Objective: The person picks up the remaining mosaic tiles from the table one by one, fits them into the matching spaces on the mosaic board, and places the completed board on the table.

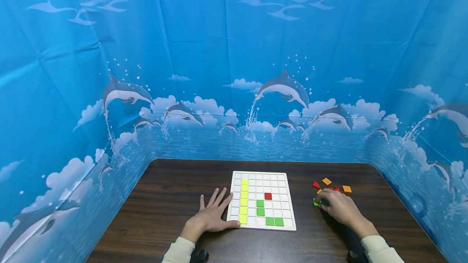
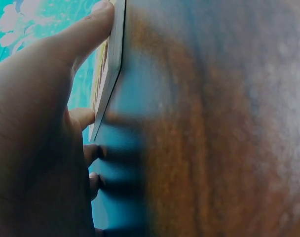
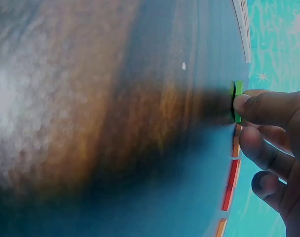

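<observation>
A white gridded board [image 1: 256,200] lies on the table with a column of yellow tiles [image 1: 243,201], several green tiles [image 1: 260,211] and one red tile [image 1: 268,196] in its squares. My left hand [image 1: 213,216] is spread at the board's left side, its thumb on the near left corner and its fingertips by the edge. To the right of the board, my right hand [image 1: 340,208] pinches a green tile [image 3: 238,101] between thumb and finger, low over the tabletop. In the right wrist view the other fingers are loosely bent.
Loose orange tiles [image 1: 346,189] and red tiles [image 1: 316,184] lie around and beyond my right hand, some partly hidden by it. The dark wooden table [image 1: 175,182] is bordered by a blue dolphin-print curtain [image 1: 226,52] at the back and sides.
</observation>
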Available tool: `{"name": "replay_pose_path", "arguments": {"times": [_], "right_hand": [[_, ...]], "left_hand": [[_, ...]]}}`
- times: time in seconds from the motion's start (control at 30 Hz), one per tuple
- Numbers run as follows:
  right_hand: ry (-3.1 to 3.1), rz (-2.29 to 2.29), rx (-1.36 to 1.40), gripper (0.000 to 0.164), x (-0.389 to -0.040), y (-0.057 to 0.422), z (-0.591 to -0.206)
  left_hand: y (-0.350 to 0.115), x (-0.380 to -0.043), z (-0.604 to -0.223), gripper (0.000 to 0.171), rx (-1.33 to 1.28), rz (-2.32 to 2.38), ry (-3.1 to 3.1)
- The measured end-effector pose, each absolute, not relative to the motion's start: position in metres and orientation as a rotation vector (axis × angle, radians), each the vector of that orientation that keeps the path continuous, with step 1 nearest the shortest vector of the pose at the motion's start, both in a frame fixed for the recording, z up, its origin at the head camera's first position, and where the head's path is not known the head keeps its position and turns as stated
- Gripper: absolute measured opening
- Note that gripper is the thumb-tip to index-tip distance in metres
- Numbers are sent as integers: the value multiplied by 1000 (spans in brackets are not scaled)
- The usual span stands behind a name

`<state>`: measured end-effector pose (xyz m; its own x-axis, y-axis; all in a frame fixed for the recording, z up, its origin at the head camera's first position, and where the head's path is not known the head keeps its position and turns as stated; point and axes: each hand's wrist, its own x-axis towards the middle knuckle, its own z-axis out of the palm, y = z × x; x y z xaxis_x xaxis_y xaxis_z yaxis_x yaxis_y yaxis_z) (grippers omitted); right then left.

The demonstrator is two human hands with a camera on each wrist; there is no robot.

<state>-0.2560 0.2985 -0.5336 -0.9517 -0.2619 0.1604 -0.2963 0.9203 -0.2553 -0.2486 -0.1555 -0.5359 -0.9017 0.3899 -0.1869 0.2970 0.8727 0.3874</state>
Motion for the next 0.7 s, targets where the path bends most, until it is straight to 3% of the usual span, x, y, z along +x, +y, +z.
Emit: {"name": "replay_pose_path", "arguments": {"times": [0.7], "right_hand": [[-2931, 379, 475, 15, -253, 298, -534]], "left_hand": [[-158, -255, -547, 108, 533, 573, 2792]]}}
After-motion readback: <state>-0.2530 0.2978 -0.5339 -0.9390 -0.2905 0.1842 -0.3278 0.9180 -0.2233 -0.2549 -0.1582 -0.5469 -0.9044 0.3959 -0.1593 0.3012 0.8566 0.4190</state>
